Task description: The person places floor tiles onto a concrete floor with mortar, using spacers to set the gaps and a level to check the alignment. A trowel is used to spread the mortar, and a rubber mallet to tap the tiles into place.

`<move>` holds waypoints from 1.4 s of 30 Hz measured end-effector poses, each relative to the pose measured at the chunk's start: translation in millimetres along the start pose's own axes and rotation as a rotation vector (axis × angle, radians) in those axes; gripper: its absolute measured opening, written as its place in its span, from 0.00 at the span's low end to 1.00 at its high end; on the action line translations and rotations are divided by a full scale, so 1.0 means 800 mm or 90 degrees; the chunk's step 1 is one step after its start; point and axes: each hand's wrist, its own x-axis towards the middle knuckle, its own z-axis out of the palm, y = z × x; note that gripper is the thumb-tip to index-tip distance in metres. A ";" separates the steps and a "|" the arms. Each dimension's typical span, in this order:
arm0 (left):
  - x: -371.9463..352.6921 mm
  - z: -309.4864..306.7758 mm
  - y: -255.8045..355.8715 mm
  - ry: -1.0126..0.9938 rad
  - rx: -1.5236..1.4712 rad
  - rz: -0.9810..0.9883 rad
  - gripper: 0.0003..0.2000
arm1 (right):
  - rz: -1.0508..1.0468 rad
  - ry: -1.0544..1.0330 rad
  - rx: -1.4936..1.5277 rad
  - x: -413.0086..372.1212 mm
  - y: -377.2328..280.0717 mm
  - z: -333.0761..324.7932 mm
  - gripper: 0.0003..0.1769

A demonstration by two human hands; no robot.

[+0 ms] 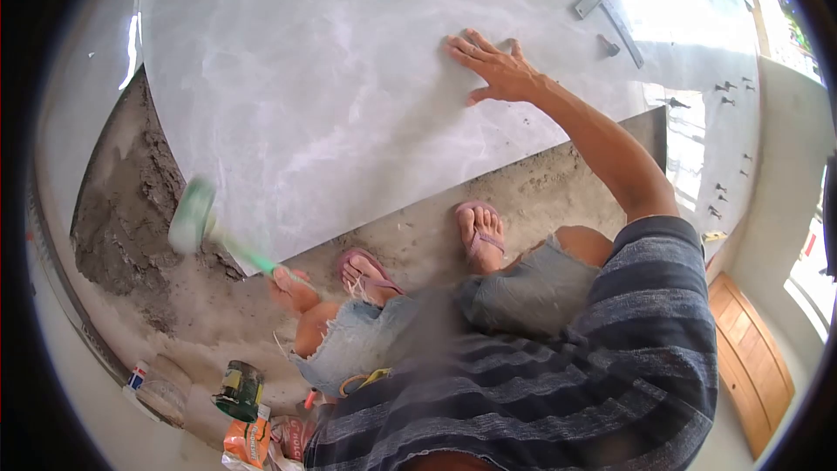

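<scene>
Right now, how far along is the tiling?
Looks laid: glossy grey tiles at right, dotted with small dark clips. In hand: large marbled tile under flat right hand, green-handled mallet in left hand. Apparently left: rough grey mortar, bare strip by the feet.

- The tile point(305, 105) is laid across the upper centre.
- Mortar point(131, 166) is spread left of it.
- A square point(622, 30) is placed at upper right.
- At lower left, bags point(247, 441) are set just below a can point(240, 391).
</scene>
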 end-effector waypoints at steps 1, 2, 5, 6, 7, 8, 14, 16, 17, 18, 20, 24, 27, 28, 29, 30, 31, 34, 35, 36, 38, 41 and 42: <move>-0.008 -0.004 -0.019 0.006 0.065 0.058 0.26 | 0.002 -0.009 0.002 -0.002 -0.004 0.001 0.56; -0.011 0.002 -0.038 0.000 0.205 0.136 0.26 | 0.003 -0.013 0.000 -0.002 -0.005 -0.004 0.56; -0.010 0.013 -0.049 -0.039 0.438 0.174 0.26 | -0.005 0.003 0.005 0.000 -0.005 -0.001 0.56; -0.010 0.014 -0.045 -0.050 0.426 0.136 0.26 | -0.006 0.014 0.006 0.000 -0.001 0.001 0.55; -0.007 0.017 -0.039 -0.064 0.398 0.094 0.26 | 0.001 0.019 0.007 0.000 0.005 0.001 0.55; -0.007 0.019 -0.031 -0.075 0.381 0.056 0.26 | 0.004 0.022 0.008 -0.001 0.008 0.001 0.56; -0.003 0.023 0.004 -0.114 0.403 -0.004 0.26 | 0.063 0.054 0.098 -0.023 -0.005 0.029 0.57; -0.004 0.018 0.008 -0.115 0.415 -0.005 0.26 | 0.079 0.049 0.112 -0.047 -0.025 0.045 0.59; -0.005 0.016 0.008 -0.117 0.423 -0.008 0.26 | 0.078 0.040 0.113 -0.059 -0.031 0.054 0.59; -0.006 0.015 0.010 -0.119 0.431 -0.011 0.26 | 0.080 0.031 0.116 -0.072 -0.036 0.062 0.59; -0.008 0.015 0.014 -0.124 0.448 -0.019 0.26 | 0.079 0.021 0.116 -0.090 -0.035 0.070 0.60; -0.014 0.009 0.024 -0.138 0.483 -0.019 0.26 | 0.062 0.026 0.073 -0.095 -0.032 0.070 0.62; 0.000 0.022 0.009 -0.105 0.373 0.136 0.26 | 0.031 -0.019 0.065 -0.077 -0.029 0.041 0.64; -0.006 0.020 0.019 -0.111 0.366 0.140 0.26 | 0.008 -0.036 0.066 -0.072 -0.030 0.032 0.64; -0.005 0.025 0.027 -0.113 0.356 0.149 0.27 | -0.014 -0.046 0.066 -0.060 -0.028 0.022 0.65; -0.001 0.033 0.033 -0.108 0.354 0.158 0.27 | -0.019 -0.031 0.060 -0.039 -0.023 0.013 0.61; -0.001 0.036 0.036 -0.104 0.356 0.164 0.26 | -0.003 0.009 0.065 -0.014 -0.021 0.009 0.58; 0.019 0.041 0.041 -0.139 0.364 0.177 0.26 | 0.043 0.123 0.071 0.065 -0.018 -0.024 0.49; 0.029 0.045 0.041 -0.156 0.365 0.180 0.26 | 0.059 0.168 0.083 0.092 -0.020 -0.034 0.49; 0.036 0.051 0.045 -0.151 0.376 0.174 0.26 | 0.074 0.212 0.094 0.122 -0.020 -0.043 0.49; 0.045 0.062 0.053 -0.142 0.398 0.157 0.26 | 0.109 0.295 0.113 0.181 -0.021 -0.062 0.49; 0.054 0.074 0.056 -0.125 0.428 0.163 0.25 | 0.158 0.405 0.127 0.264 -0.018 -0.085 0.48; 0.055 0.076 0.056 -0.122 0.439 0.173 0.25 | 0.162 0.433 0.120 0.287 -0.017 -0.094 0.47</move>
